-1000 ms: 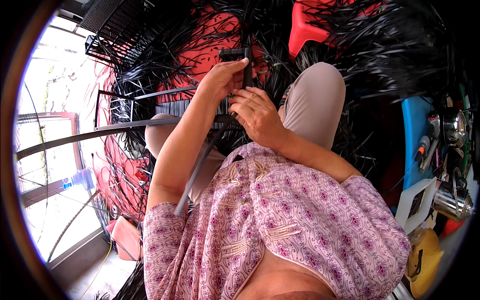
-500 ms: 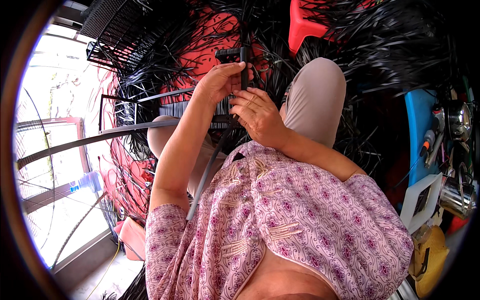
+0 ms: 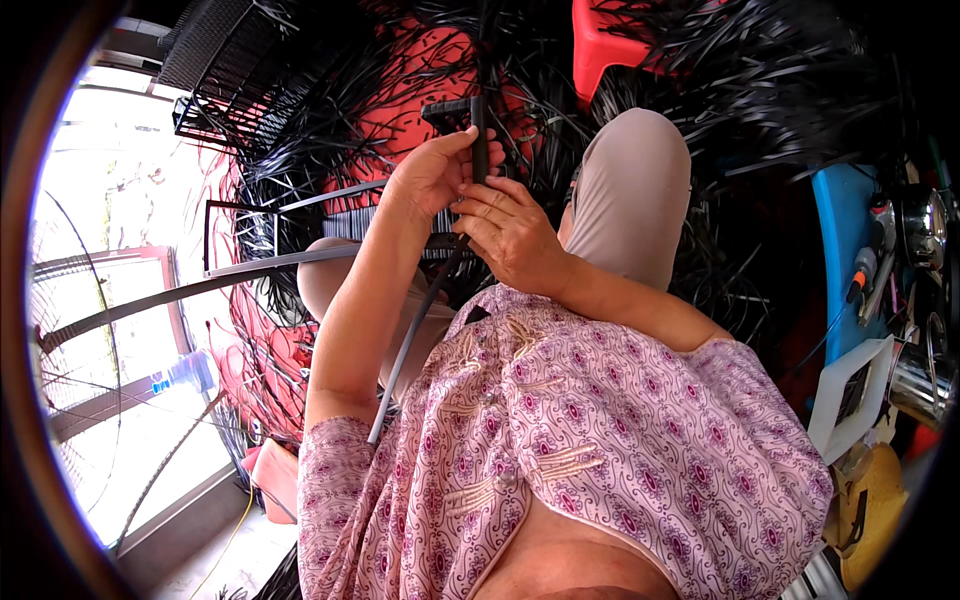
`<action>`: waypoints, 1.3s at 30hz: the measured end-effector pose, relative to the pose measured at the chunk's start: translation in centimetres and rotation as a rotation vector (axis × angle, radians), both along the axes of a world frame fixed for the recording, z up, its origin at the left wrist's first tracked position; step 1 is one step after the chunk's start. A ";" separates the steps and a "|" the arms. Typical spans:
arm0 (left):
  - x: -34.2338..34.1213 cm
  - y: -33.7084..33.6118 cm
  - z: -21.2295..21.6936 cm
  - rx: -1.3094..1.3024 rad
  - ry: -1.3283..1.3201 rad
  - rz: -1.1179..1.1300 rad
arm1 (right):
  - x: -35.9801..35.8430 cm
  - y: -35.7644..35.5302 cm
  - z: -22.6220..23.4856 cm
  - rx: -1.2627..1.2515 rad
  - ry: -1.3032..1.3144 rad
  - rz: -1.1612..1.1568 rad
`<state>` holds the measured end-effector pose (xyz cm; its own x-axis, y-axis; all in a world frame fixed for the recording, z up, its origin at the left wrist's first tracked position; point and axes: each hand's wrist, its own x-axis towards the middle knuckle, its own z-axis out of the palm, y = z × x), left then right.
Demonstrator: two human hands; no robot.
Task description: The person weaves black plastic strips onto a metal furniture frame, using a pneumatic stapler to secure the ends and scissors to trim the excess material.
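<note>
My left hand [image 3: 430, 172] is clamped on the black bar [image 3: 480, 142] in front of me, seemingly steadying it; my right hand [image 3: 515, 235] curls around its lower part, beside a dark strip [image 3: 407, 345].

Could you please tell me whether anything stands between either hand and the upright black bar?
Nothing visible does: the left hand has its thumb against the black bar, with fingertips showing beyond it, and the right hand's fingers are at its lower part. What those fingers cover is hidden.
</note>
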<state>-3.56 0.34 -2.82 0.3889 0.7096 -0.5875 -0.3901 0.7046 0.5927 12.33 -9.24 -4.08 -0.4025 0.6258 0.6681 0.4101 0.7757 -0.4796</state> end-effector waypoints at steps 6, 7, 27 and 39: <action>0.5 -0.3 -0.7 -0.021 0.003 0.058 | 0.2 -0.1 -0.5 0.020 0.022 -0.003; 0.7 -0.3 -0.6 -0.018 0.023 0.060 | 0.2 -0.1 -0.8 0.016 0.027 -0.005; 1.3 -0.8 -0.5 0.143 0.117 0.097 | 3.8 17.3 -3.2 -0.637 0.189 0.348; 1.1 -0.9 -0.8 0.131 0.134 0.111 | 3.8 17.0 -3.9 -0.498 0.174 0.268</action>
<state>-2.50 -0.61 -3.57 0.2283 0.8173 -0.5290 -0.3727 0.5753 0.7280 16.10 7.71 -7.96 -0.5004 0.7729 0.3903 0.1134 0.5053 -0.8554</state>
